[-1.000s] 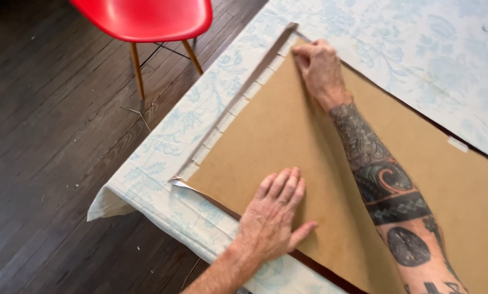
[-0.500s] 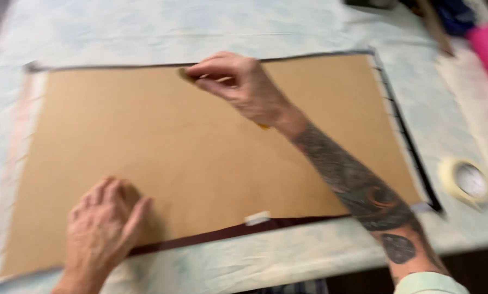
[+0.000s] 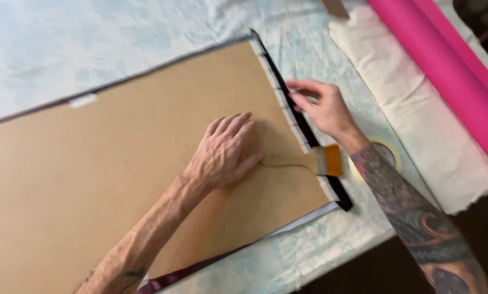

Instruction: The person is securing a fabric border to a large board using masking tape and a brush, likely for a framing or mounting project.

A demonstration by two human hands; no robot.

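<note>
Pale patterned table [image 3: 118,43]: my left hand [image 3: 225,152], fingers together, should press the flat brown hardboard panel [image 3: 91,179] firmly; my right hand [image 3: 323,106] pinches the black fabric edge [image 3: 304,128].

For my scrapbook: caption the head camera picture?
Left hand presses flat brown cardboard sheet; right hand fingers its black edge strip.

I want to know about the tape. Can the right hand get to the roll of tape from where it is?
Probably yes. The roll of tape lies on the cloth beside the right hand's wrist, partly hidden under the forearm, and nothing seems to block it.
</note>
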